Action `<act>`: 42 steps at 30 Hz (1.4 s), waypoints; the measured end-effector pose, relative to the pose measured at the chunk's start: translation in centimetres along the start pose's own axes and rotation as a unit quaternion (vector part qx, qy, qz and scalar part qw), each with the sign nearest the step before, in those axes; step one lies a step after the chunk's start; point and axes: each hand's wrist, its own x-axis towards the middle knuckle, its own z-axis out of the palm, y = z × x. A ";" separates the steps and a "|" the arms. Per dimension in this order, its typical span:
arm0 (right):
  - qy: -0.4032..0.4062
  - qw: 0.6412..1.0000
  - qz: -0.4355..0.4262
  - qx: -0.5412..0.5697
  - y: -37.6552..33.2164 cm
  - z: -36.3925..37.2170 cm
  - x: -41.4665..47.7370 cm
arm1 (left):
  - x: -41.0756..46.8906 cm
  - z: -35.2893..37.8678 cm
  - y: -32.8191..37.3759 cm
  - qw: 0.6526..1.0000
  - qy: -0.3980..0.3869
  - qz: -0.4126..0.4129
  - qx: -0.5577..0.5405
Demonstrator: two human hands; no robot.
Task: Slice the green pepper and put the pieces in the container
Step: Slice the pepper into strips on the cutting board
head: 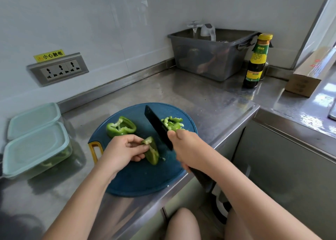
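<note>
A round blue cutting board [138, 178] with a yellow handle lies at the counter's front edge. My left hand [123, 149] pinches a green pepper piece [152, 151] on the board. My right hand [187, 148] grips a dark knife [158, 127], its blade raised just right of that piece. Another pepper half [121, 127] rests at the board's back left, cut side up. A heap of pepper trimmings with seeds [172, 124] sits behind the blade. A lidded clear container [36, 152] with green pieces inside stands to the left.
A second lidded container [33, 118] sits behind the first. A grey plastic tub [211, 57] stands under a tap at the back. A dark sauce bottle [256, 61] and a cardboard box [307, 76] are at the right. A wall socket strip [58, 69] is on the left.
</note>
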 end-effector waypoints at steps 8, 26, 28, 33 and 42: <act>0.056 0.995 -0.069 0.056 2.3 2.4 -5.0 | 0.1 0.2 0.2 0.999 0.033 -0.030 -0.010; 0.066 0.991 -0.116 -0.010 1.7 3.4 -4.9 | 0.0 0.5 0.1 0.998 0.054 -0.032 0.007; 0.063 0.991 -0.115 -0.019 1.9 3.9 -5.1 | 0.0 0.6 0.0 0.998 0.057 -0.035 0.007; 0.054 0.990 -0.114 -0.057 2.3 5.1 -5.9 | 0.1 0.5 -0.2 0.998 0.059 -0.036 0.007; 0.089 0.984 -0.144 -0.049 2.0 2.3 -5.3 | 0.1 0.3 0.1 0.999 0.035 -0.034 0.016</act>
